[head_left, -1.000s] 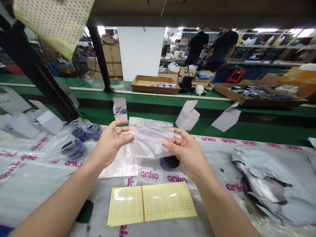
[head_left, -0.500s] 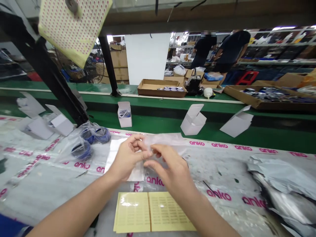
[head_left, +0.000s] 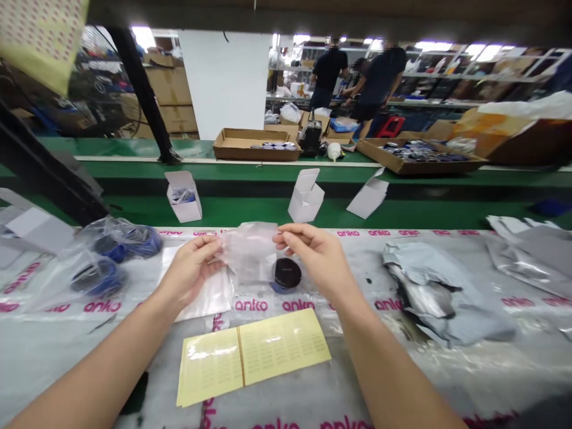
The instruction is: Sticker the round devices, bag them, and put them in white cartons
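Observation:
A clear plastic bag [head_left: 252, 253] is stretched between my hands above the table. My left hand [head_left: 192, 268] pinches its left edge, and my right hand [head_left: 315, 253] has thumb and fingers closed on its upper right corner. Just below my right fingers, a round black-topped object with a blue base [head_left: 287, 274] sits on the table. Under my left hand lies a stack of flat white bags [head_left: 210, 295]. Nearer to me is a yellow label sheet [head_left: 254, 354] with a brown band across it. Several blue items in clear bags [head_left: 100, 274] lie to the left.
White open boxes [head_left: 308, 199] stand along the green ledge [head_left: 250, 208]. A torn grey mailer bag [head_left: 447, 298] lies on the right. Behind are cardboard trays [head_left: 257, 152] with shiny parts. A black post [head_left: 143, 95] rises at left. Two people in dark clothes [head_left: 379, 74] stand far back.
My hands have moved apart, spreading the bag between them. The round black-topped object now shows below my right hand. The view has swung right, so the surroundings sit further left.

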`<action>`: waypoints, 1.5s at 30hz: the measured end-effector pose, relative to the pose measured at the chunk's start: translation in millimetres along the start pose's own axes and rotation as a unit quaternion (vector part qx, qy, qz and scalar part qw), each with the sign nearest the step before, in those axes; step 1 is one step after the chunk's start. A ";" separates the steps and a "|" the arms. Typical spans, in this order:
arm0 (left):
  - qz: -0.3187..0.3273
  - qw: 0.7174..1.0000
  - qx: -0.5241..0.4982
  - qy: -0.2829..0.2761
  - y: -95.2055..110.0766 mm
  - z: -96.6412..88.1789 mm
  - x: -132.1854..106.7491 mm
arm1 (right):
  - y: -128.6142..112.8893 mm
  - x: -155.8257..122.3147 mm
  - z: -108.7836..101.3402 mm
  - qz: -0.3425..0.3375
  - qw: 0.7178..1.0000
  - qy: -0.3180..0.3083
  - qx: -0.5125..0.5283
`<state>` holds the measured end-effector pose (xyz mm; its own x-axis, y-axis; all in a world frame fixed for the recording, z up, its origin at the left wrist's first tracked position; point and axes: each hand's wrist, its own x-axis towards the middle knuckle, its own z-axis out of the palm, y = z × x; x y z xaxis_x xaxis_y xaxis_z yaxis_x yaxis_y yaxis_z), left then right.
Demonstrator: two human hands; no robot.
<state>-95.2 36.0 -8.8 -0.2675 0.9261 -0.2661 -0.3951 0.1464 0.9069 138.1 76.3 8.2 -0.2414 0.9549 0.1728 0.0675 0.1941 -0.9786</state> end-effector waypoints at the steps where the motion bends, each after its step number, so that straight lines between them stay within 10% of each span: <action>1: -0.012 1.000 -0.011 0.007 1.7 -0.1 1.1 | -0.5 -0.3 -11.9 0.010 0.999 -0.010 -0.038; 8: 0.032 0.998 -0.023 0.053 6.3 1.1 4.2 | 16.5 -9.8 -49.3 0.093 0.925 -0.240 -0.280; 14: 0.155 0.983 0.041 0.090 0.8 -7.2 13.1 | -1.3 -17.5 -44.5 0.038 0.975 -0.213 -0.046; 19: 0.257 0.952 0.167 0.015 -11.7 2.9 -2.6 | -12.5 -29.0 0.8 0.002 0.970 -0.224 0.091; 29: 0.110 0.986 0.093 -0.082 -23.3 11.3 -12.9 | 6.4 -31.2 28.8 0.148 0.975 -0.162 0.029; 45: 0.200 0.957 0.188 -0.094 -20.4 13.7 -22.3 | 8.5 -23.9 22.0 0.076 0.990 -0.075 0.088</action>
<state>-69.2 17.1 -16.9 -0.1539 0.9752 0.1590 0.0586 -0.1517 0.9867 123.1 50.2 -6.7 -0.3831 0.9236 0.0158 -0.0531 -0.0049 -0.9986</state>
